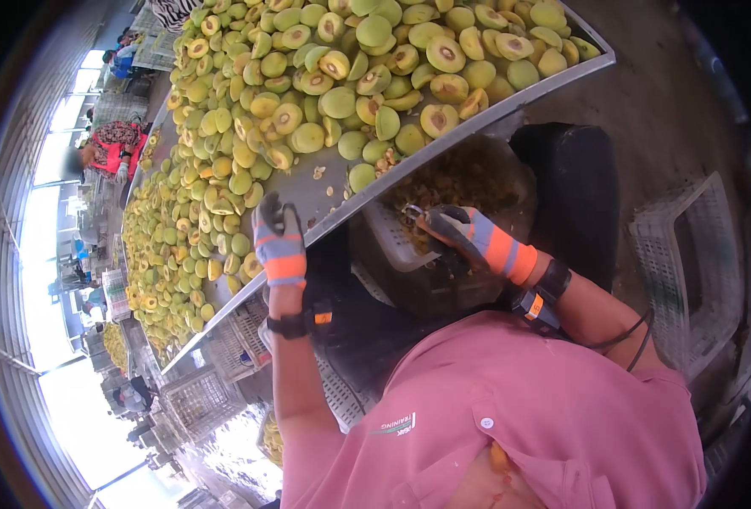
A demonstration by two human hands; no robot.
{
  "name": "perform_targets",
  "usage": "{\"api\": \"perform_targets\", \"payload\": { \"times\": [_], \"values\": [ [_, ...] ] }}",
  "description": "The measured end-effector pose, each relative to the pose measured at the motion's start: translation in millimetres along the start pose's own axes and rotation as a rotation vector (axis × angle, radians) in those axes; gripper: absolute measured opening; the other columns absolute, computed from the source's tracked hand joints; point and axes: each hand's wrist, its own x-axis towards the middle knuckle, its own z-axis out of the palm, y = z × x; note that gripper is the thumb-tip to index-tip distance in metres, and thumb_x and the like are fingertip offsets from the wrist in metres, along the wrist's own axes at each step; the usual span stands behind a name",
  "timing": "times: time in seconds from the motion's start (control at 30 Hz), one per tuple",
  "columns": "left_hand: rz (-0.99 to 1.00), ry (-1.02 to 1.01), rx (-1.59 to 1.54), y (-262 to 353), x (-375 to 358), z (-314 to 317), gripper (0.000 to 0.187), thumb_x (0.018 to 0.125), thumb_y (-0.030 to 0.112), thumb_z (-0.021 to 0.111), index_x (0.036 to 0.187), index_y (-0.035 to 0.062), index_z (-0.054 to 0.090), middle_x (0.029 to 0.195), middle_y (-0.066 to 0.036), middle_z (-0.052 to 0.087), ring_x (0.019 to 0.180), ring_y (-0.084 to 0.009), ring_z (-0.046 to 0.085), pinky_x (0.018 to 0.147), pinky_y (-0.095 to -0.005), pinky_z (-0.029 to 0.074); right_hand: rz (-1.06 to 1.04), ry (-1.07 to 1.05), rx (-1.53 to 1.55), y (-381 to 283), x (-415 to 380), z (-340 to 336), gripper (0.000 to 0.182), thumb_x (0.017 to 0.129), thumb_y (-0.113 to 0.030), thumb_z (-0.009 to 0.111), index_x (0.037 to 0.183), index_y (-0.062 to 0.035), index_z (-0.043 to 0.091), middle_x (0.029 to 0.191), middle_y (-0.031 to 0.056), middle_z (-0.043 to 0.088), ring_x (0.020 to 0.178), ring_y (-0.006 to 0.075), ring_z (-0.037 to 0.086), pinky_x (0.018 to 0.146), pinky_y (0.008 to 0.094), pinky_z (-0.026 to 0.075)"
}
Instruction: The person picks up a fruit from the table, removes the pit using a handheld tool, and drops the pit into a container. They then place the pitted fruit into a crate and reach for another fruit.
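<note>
Halved yellow-green stone fruits (307,136), many with brown centres, lie heaped on a metal-edged table (307,182). My left hand (279,242), in an orange and grey glove with dark fingertips, is over the table's near edge beside the heap. Its fingers are apart, with no fruit visible between them. My right hand (477,242), gloved alike, is closed round a small tool with a looped metal tip (411,211). That hand is below the table edge, above a white plastic basket (398,246) and brownish fruit scraps (469,182).
An empty-looking white crate (689,271) stands on the floor at right. More crates (193,399) are under and beside the table at left. A person in a red apron (117,153) is at the table's far left side. My knee (566,187) is beside the scraps.
</note>
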Motion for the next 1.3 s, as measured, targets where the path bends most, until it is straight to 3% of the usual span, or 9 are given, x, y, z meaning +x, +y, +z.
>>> {"api": "perform_targets", "payload": {
  "times": [0.07, 0.3, 0.43, 0.53, 0.63, 0.73, 0.87, 1.0, 1.3],
  "values": [
    [0.016, -0.052, 0.070, -7.6, 42.1, 34.7, 0.040, 0.086, 0.017, 0.063, 0.124, 0.0058, 0.055, 0.113, -0.015, 0.057, 0.100, -0.0269, 0.059, 0.089, -0.0373, 0.049, 0.868, -0.021, 0.704, -34.5, 6.1, -9.0, 0.031, 0.089, -0.022, 0.066, 0.115, -0.0048, 0.060, 0.085, 0.0013, 0.059, 0.071, 0.0084, 0.053, 0.060, 0.0257, 0.043],
    [0.095, -0.199, 0.710, -9.3, 115.0, 103.0, 0.071, 0.077, 0.038, 0.068, 0.137, 0.0084, 0.043, 0.136, -0.025, 0.045, 0.126, -0.0387, 0.046, 0.099, -0.0431, 0.044, 0.854, 0.016, 0.672, -11.9, -0.9, -6.4, 0.030, 0.088, -0.029, 0.068, 0.107, -0.0068, 0.062, 0.073, -0.0026, 0.058, 0.058, 0.0045, 0.051, 0.050, 0.0223, 0.041],
    [0.256, -0.198, 0.343, -22.0, 105.2, 84.1, 0.057, 0.082, 0.037, 0.063, 0.127, 0.0030, 0.049, 0.125, -0.026, 0.053, 0.104, -0.0365, 0.059, 0.086, -0.0449, 0.050, 0.916, -0.002, 0.706, -17.0, 5.1, -3.2, 0.026, 0.089, -0.030, 0.065, 0.103, -0.0078, 0.063, 0.065, -0.0021, 0.056, 0.050, 0.0056, 0.049, 0.046, 0.0226, 0.039],
    [-0.522, -0.509, -0.997, -24.1, 74.2, 49.1, 0.047, 0.085, 0.030, 0.060, 0.121, 0.0004, 0.053, 0.111, -0.022, 0.060, 0.080, -0.0326, 0.063, 0.065, -0.0409, 0.052, 0.928, 0.012, 0.755, -19.7, 7.2, -4.1, 0.021, 0.090, -0.027, 0.064, 0.098, -0.0078, 0.062, 0.067, -0.0020, 0.056, 0.051, 0.0051, 0.048, 0.045, 0.0222, 0.038],
    [0.123, -0.370, -0.241, 0.2, 16.8, 40.4, 0.032, 0.091, 0.014, 0.050, 0.119, -0.0011, 0.053, 0.102, -0.017, 0.064, 0.070, -0.0252, 0.062, 0.055, -0.0310, 0.048, 0.885, -0.026, 0.849, -22.8, 6.1, -6.1, 0.025, 0.088, -0.024, 0.066, 0.105, -0.0061, 0.062, 0.078, -0.0018, 0.059, 0.059, 0.0048, 0.052, 0.049, 0.0214, 0.041],
    [0.272, -0.377, 0.245, 64.4, -21.6, 32.0, 0.026, 0.095, 0.010, 0.048, 0.119, 0.0005, 0.054, 0.109, -0.015, 0.063, 0.083, -0.0216, 0.063, 0.062, -0.0297, 0.051, 0.808, 0.060, 0.844, -24.8, 10.4, 5.6, 0.022, 0.085, -0.020, 0.068, 0.103, -0.0076, 0.065, 0.073, 0.0002, 0.060, 0.058, 0.0072, 0.053, 0.050, 0.0229, 0.041],
    [0.230, -0.345, -0.350, 35.4, -43.3, 58.8, 0.028, 0.096, 0.023, 0.051, 0.119, 0.0064, 0.055, 0.113, -0.008, 0.062, 0.099, -0.0165, 0.059, 0.081, -0.0311, 0.046, 0.758, 0.064, 0.683, -21.2, 9.8, 9.9, 0.026, 0.083, -0.018, 0.070, 0.106, -0.0070, 0.065, 0.079, 0.0003, 0.062, 0.064, 0.0069, 0.054, 0.055, 0.0223, 0.042],
    [-0.502, -0.541, -1.271, 49.3, -51.5, 64.9, 0.043, 0.090, 0.019, 0.062, 0.123, 0.0001, 0.044, 0.116, -0.008, 0.063, 0.110, -0.0160, 0.058, 0.103, -0.0337, 0.039, 0.685, 0.072, 0.622, -19.4, 9.4, 7.8, 0.028, 0.082, -0.018, 0.070, 0.106, -0.0050, 0.065, 0.081, 0.0033, 0.065, 0.069, 0.0105, 0.057, 0.062, 0.0261, 0.046],
    [-0.169, -0.560, -0.786, 70.6, -67.4, 74.9, 0.045, 0.095, 0.040, 0.049, 0.126, 0.0081, 0.051, 0.115, -0.007, 0.059, 0.099, -0.0183, 0.061, 0.075, -0.0298, 0.054, 0.433, 0.207, 0.371, -28.2, 14.0, -1.8, 0.028, 0.084, -0.015, 0.069, 0.110, -0.0048, 0.062, 0.091, 0.0012, 0.065, 0.081, 0.0073, 0.058, 0.071, 0.0247, 0.049]
  ]
}}
